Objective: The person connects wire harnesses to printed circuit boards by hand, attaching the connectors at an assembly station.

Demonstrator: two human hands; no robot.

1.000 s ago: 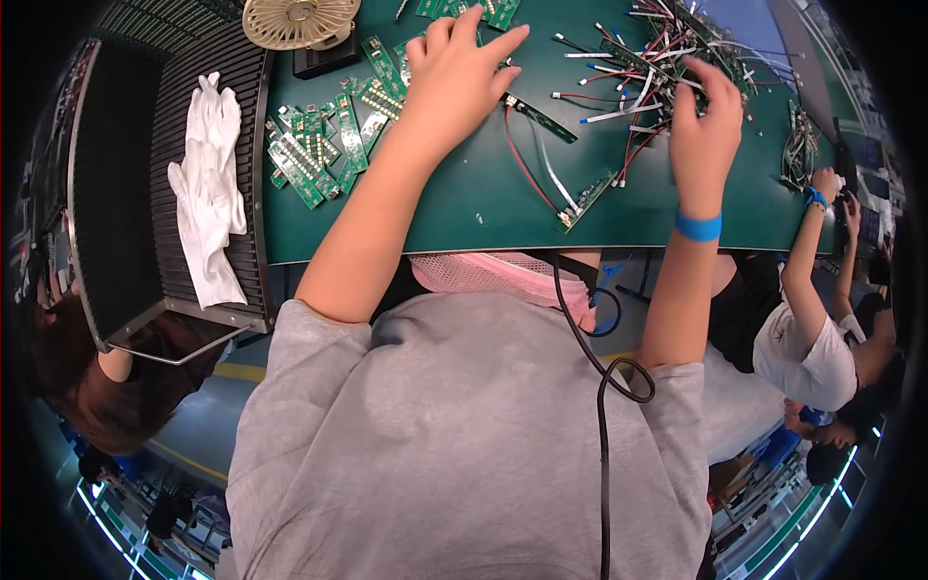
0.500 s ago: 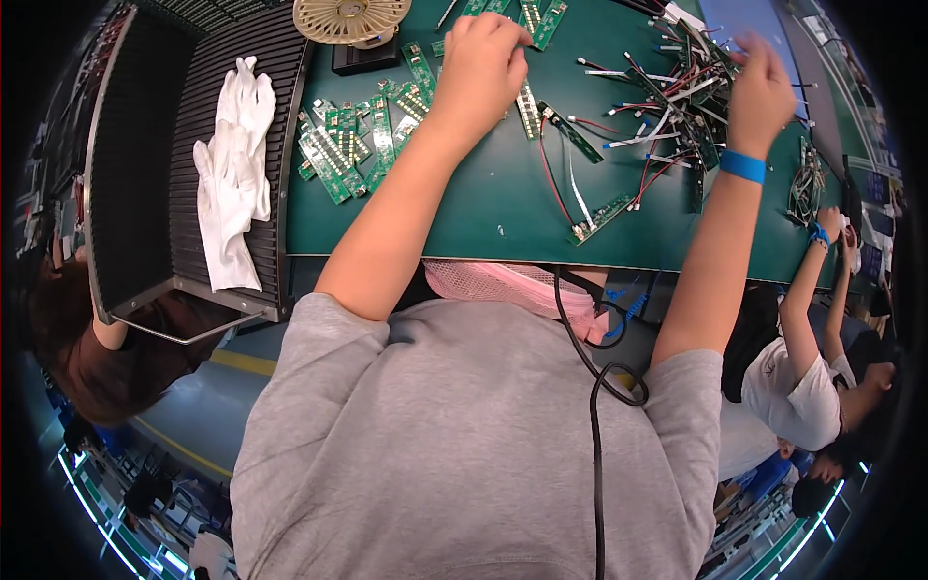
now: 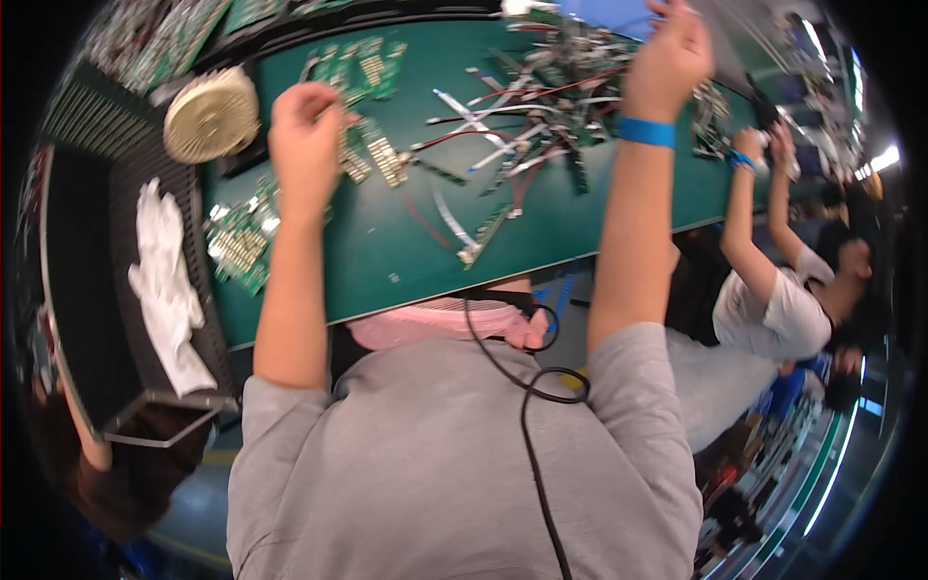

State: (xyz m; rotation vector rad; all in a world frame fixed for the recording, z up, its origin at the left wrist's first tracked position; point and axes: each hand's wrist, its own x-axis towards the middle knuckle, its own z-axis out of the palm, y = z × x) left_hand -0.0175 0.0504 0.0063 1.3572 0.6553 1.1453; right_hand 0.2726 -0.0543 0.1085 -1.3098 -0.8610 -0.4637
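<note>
Tugged, tangled red-and-white wires (image 3: 541, 108) could drag slim green circuit boards (image 3: 581, 166); whether the right hand (image 3: 669, 66) or left hand (image 3: 305, 140) has fingers clamped, I cannot tell.

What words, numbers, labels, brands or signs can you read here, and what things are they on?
None can be read.
Green circuit boards: any tiny marks are too small and blurred to read.
Heap of wired boards: too small and tangled to read anything.
Cream fan: no writing can be made out.
Blue wristband: no writing can be made out.
White gloves and gray shirt: no words show.
</note>
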